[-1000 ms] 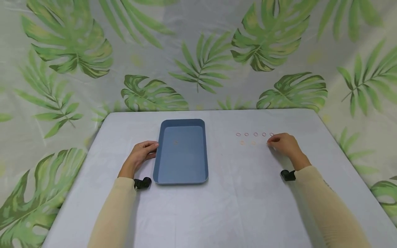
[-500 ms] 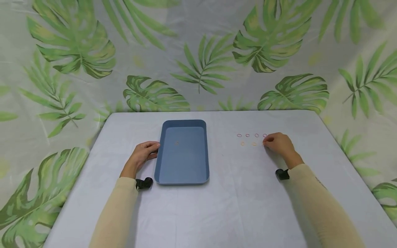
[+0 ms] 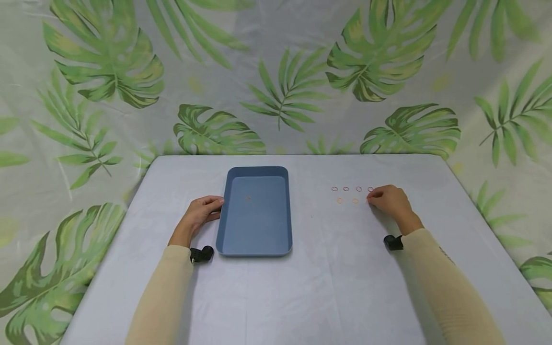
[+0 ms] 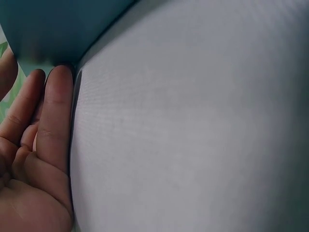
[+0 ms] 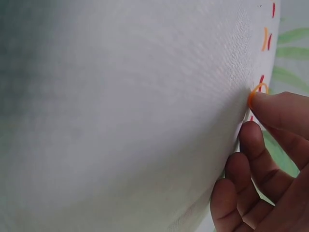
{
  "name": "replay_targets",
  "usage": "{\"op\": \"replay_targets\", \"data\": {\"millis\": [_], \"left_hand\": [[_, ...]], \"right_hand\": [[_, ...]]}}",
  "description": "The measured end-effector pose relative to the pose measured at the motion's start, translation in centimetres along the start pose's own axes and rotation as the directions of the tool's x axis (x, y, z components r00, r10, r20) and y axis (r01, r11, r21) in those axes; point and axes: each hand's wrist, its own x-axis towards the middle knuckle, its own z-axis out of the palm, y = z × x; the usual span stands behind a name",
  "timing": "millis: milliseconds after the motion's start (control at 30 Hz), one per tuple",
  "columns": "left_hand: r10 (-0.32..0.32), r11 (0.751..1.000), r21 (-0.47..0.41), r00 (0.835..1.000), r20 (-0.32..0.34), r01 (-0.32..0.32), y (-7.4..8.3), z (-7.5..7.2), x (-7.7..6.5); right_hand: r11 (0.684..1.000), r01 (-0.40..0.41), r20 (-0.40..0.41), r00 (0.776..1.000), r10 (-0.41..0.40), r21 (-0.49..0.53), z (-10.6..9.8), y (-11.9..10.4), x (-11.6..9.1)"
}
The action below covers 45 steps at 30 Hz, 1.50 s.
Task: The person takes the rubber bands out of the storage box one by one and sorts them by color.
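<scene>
In the head view my left hand is at the left rim of a blue rectangular tray. Its fingers, fairly straight in the left wrist view, touch the tray's outer wall. A small thin band lies inside the tray. On the right, my right hand rests low over the white cloth. Its thumb and a finger pinch an orange rubber band at their tips, seen as a loop in the right wrist view. Left of the hand lie several red rubber bands in a row, with orange rubber bands in a nearer row.
A white cloth covers the table. Behind it hangs a leaf-patterned curtain. Each wrist bears a small black camera, the left camera close to the tray's near left corner.
My right hand has shifted slightly left and now covers the rightmost red band, then stays nearly still. My left hand keeps its place at the tray. The head view has drifted a little.
</scene>
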Motion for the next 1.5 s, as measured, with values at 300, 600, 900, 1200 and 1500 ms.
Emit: {"op": "replay_targets", "data": {"millis": [300,600,900,1200,1500], "left_hand": [[-0.004,1.0,0.007,1.0,0.004,0.004,-0.1,-0.1,0.0],[0.008,1.0,0.015,1.0,0.006,-0.008,0.1,-0.1,0.0],[0.011,1.0,-0.005,1.0,0.011,-0.011,0.0,-0.3,0.2],[-0.006,1.0,-0.01,1.0,-0.004,0.006,0.2,0.0,0.1],[-0.01,1.0,-0.017,1.0,-0.003,0.01,0.1,-0.1,0.1]], "right_hand": [[1.0,-0.008,0.001,1.0,0.008,0.005,0.2,0.0,0.1],[1.0,-0.011,-0.019,1.0,0.011,0.023,0.2,-0.3,0.0],[0.998,0.022,-0.033,0.999,-0.02,0.06,0.1,-1.6,0.0],[0.99,0.122,-0.084,0.99,-0.116,0.072,0.9,-4.8,0.0],[0.941,0.318,-0.111,0.945,-0.306,0.113,1.9,-11.6,-0.6]]}}
